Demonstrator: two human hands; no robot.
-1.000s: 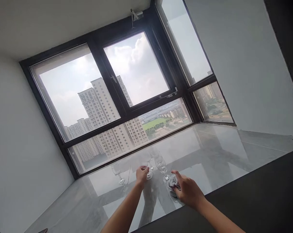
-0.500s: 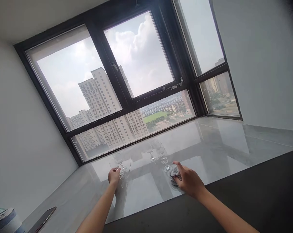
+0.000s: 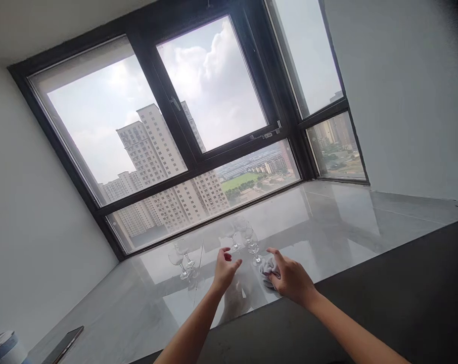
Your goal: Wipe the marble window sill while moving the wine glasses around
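My left hand [image 3: 226, 269] is held over the glossy grey sill [image 3: 130, 308], thumb and fingers apart with nothing between them. In front of it stands a group of several clear stemmed glasses, the nearest being a wine glass [image 3: 253, 245] between my two hands. My right hand [image 3: 292, 279] grips a crumpled pale grey cloth [image 3: 269, 272] on the sill, its index finger stretched out. To the left stand two more clear glasses, a front wine glass [image 3: 176, 259] and a back wine glass [image 3: 184, 247], both upright.
A phone [image 3: 64, 345] lies on the sill at the lower left, beside a white and blue container [image 3: 5, 349] cut off by the frame. A dark-framed window [image 3: 198, 164] rises behind the glasses. The sill's front edge drops to a dark face [image 3: 384, 288].
My left hand has let go of the front left glass and moved right, towards the other glasses. My right hand stays on the cloth. The view has shifted slightly.
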